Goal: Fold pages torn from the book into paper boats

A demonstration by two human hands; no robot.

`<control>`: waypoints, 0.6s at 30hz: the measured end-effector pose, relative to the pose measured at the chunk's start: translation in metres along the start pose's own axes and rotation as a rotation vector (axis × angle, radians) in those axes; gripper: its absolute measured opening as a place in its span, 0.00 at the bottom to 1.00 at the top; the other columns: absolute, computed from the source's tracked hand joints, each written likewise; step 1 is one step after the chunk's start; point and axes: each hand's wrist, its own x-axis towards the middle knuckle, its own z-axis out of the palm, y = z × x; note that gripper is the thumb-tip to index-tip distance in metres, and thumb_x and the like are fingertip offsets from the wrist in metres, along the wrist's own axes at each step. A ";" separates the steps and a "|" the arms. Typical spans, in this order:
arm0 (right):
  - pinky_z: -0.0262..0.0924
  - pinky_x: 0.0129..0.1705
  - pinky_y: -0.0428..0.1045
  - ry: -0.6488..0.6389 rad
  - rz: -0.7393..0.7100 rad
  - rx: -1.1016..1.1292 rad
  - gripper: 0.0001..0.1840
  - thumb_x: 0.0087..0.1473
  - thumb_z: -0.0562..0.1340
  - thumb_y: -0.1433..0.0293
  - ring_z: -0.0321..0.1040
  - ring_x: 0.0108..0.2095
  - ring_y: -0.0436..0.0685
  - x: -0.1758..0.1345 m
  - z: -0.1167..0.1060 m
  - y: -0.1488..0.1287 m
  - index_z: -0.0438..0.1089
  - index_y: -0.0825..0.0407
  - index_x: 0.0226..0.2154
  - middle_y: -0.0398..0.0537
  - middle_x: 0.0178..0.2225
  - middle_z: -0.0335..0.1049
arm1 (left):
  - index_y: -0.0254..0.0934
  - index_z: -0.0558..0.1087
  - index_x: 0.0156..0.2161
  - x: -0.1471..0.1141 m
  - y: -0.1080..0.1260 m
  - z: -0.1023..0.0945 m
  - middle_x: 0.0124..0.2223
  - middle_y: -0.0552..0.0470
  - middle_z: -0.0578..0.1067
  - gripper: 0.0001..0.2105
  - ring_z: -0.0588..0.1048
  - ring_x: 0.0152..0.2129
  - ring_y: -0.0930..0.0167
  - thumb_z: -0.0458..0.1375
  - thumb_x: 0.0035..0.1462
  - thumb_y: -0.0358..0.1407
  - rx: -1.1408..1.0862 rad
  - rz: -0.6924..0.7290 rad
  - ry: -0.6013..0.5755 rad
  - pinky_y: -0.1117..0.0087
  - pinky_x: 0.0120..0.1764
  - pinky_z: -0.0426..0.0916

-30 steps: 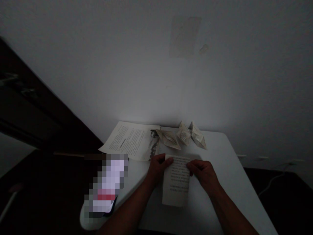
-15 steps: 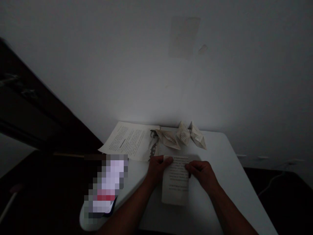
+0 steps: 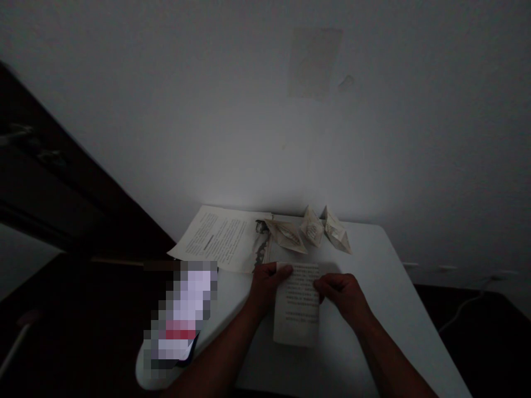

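Note:
A printed sheet of paper (image 3: 296, 315), which looks folded into a narrow upright rectangle, is held between my two hands above the table. My left hand (image 3: 265, 284) grips its upper left edge, thumb lying on the printed face. At the upper right edge, my right hand (image 3: 342, 293) pinches the paper between thumb and fingers. Just beyond it sit three folded paper boats: the left boat (image 3: 286, 235) lies lowest, the middle boat (image 3: 312, 228) stands close beside it, and the right boat (image 3: 337, 231) is tilted.
A printed page (image 3: 219, 235) with a dark picture lies at the table's back left. A phone-like device (image 3: 188, 309), blurred by pixels, rests at the left edge. The white table (image 3: 398, 320) meets the wall (image 3: 232, 138) behind. A cable (image 3: 464, 307) hangs at right.
The sheet has tilted very slightly, its lower edge a little higher and further left. Both hands keep their grip in nearly the same place.

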 end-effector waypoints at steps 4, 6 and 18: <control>0.58 0.23 0.46 0.011 0.021 0.007 0.15 0.44 0.65 0.59 0.64 0.19 0.50 0.000 0.000 0.003 0.72 0.53 0.16 0.43 0.16 0.69 | 0.28 0.75 0.26 0.000 0.000 0.000 0.24 0.46 0.76 0.16 0.73 0.19 0.68 0.65 0.41 0.43 0.005 -0.008 0.007 0.68 0.25 0.67; 0.58 0.23 0.46 0.019 0.026 0.013 0.15 0.43 0.65 0.59 0.64 0.19 0.51 0.000 0.000 0.002 0.72 0.53 0.16 0.43 0.16 0.69 | 0.28 0.75 0.26 0.000 0.001 0.001 0.24 0.45 0.76 0.16 0.73 0.20 0.67 0.65 0.41 0.43 0.010 -0.013 0.013 0.68 0.25 0.67; 0.59 0.24 0.46 -0.010 0.020 0.019 0.16 0.43 0.64 0.58 0.64 0.19 0.51 -0.002 0.002 -0.004 0.73 0.53 0.16 0.44 0.16 0.69 | 0.29 0.75 0.26 0.002 0.000 0.000 0.23 0.47 0.76 0.14 0.73 0.19 0.68 0.65 0.41 0.42 -0.045 -0.021 0.027 0.67 0.25 0.68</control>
